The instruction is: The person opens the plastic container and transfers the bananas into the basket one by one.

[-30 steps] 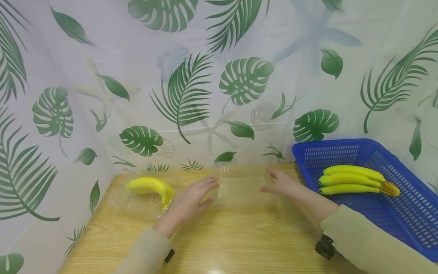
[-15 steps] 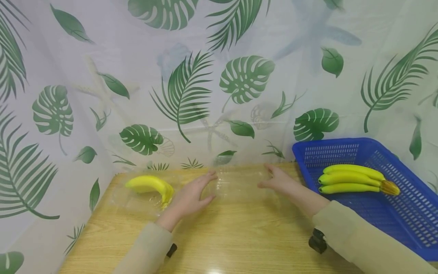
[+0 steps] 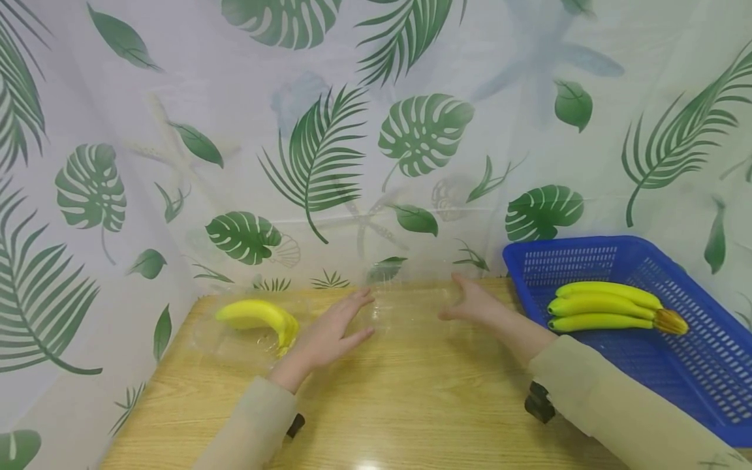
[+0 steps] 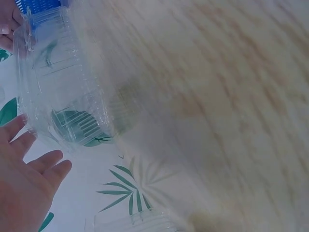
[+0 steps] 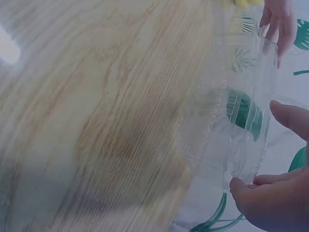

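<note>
A see-through plastic clamshell box [image 3: 414, 310] lies between my two hands at the back of the wooden table [image 3: 411, 405]. My left hand [image 3: 326, 333] has its fingers straight and spread, with the fingertips [image 4: 30, 137] right at the box's left edge. On the other side, my right hand [image 3: 478, 303] holds thumb and forefinger wide apart; one fingertip [image 5: 236, 183] meets the box's near corner. A yellow banana [image 3: 258, 316] rests in a second clear plastic box [image 3: 205, 343], left of my left hand.
At the right stands a blue perforated basket [image 3: 640, 378] with a bunch of bananas [image 3: 605, 307] inside. A white leaf-print sheet [image 3: 364, 215] hangs directly behind the table's back edge.
Both hands and the middle plastic box have shifted slightly back toward the sheet. My right hand has come a little to the left. The banana and basket stay put.
</note>
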